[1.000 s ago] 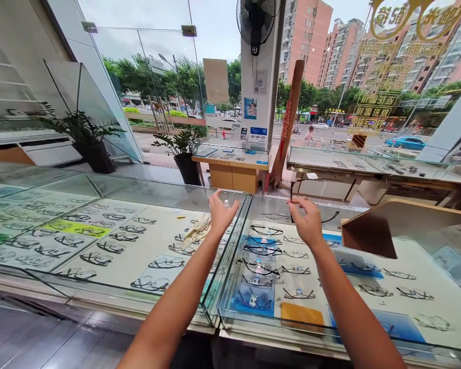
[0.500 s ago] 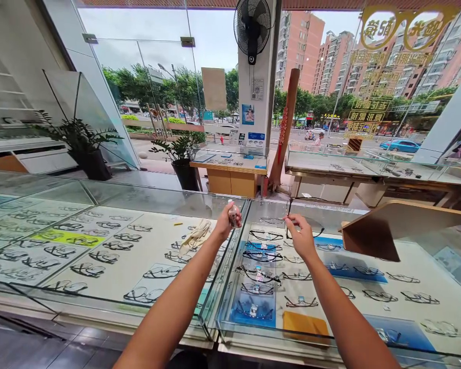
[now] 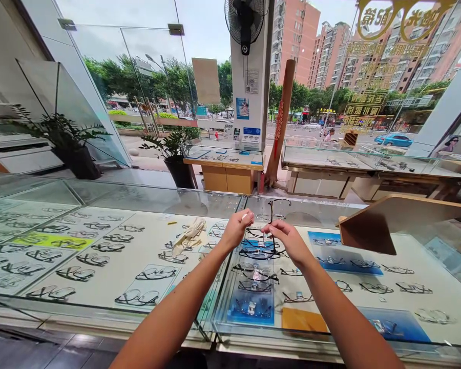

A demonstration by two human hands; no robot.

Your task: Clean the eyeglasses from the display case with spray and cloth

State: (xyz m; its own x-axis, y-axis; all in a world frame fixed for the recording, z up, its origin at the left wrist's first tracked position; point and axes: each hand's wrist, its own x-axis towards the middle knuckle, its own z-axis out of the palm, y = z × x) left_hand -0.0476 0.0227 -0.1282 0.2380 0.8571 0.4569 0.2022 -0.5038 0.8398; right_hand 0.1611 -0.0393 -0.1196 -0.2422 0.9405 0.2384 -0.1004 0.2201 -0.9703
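Note:
My right hand [image 3: 286, 237] pinches a pair of dark-framed eyeglasses [image 3: 271, 212], held on edge above the glass counter. Close beside it on the left, my left hand [image 3: 235, 230] is closed around a small bottle, which the fingers now mostly hide. A crumpled cream cloth [image 3: 190, 237] lies on the counter to the left of my left hand. Beneath both hands, more eyeglasses [image 3: 255, 287] sit in rows inside the glass display case [image 3: 215, 325], some of them on blue panels.
A brown wooden board or stand [image 3: 364, 233] rests tilted on the counter at the right. An orange-yellow cloth or pouch [image 3: 304, 320] lies near the front edge. Beyond the counter are potted plants [image 3: 179, 171], further display cases [image 3: 230, 177] and a slanting wooden post [image 3: 280, 128].
My right hand has moved left and slightly down with the eyeglasses, nearer my left hand. My left hand has turned, hiding most of the bottle. The view has shifted slightly.

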